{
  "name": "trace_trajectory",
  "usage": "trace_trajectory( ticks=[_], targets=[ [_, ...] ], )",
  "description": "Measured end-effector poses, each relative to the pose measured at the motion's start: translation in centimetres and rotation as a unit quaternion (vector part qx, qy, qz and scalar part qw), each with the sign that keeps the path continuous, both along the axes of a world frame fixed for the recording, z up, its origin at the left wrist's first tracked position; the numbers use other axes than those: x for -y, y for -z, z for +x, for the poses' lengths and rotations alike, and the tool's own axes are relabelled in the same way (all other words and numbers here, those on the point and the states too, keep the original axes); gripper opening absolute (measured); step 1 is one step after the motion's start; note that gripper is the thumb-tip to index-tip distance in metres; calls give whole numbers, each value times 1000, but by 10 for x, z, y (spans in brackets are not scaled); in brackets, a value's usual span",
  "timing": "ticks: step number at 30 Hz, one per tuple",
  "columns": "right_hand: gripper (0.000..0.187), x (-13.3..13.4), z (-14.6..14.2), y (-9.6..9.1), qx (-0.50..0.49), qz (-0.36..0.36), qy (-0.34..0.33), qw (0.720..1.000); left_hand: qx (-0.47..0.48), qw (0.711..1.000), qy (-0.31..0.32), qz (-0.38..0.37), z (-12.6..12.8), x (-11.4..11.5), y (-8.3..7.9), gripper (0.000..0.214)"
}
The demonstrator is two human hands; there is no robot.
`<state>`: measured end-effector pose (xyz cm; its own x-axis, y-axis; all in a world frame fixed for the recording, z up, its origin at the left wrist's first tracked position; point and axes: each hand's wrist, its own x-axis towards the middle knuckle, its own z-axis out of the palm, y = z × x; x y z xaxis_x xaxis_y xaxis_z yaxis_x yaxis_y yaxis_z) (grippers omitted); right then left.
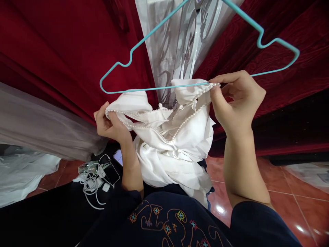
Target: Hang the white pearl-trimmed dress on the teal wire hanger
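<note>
A white dress (164,161) with pearl-bead trim along its neckline lies bunched over my lap, its top edge lifted. My left hand (109,125) is closed on the dress's left shoulder edge, pinching the beaded trim. With thumb and fingers my right hand (233,97) pinches the beaded edge of the other shoulder. A turquoise hanger (159,88) hangs in front of me, its bottom bar level with the raised shoulder parts. That bar passes behind my right hand, where I cannot tell whether the fingers touch it. The hanger's top lies outside the view.
Dark red curtains (77,44) fall on both sides, with pale sheer fabric (164,41) between them. At my left, on a black surface, are tangled white cables (91,181) and a phone (118,157). Below right is a reddish tiled floor (290,192).
</note>
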<state>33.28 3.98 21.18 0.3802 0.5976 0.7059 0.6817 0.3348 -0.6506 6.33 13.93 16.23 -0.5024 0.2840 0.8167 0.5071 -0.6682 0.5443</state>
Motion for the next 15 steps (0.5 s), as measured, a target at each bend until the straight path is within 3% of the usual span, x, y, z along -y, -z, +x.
trace_trajectory(
  ticks=[3,7,11,15],
  targets=[
    [10,2,1,-1,5,-9,-2,1000,16,1000,-12,-25,-25,-24,-7,30],
    [11,0,6,2,2,4,-12,1000,-6,1000,24,8,-44,-54,-58,31],
    [10,-4,6,6,-9,44,-26,999,-81,991,89,65,-31,-61,-118,37],
    [12,-6,2,7,-21,35,-42,998,-136,968,185,105,-4,-71,-148,30]
  ],
)
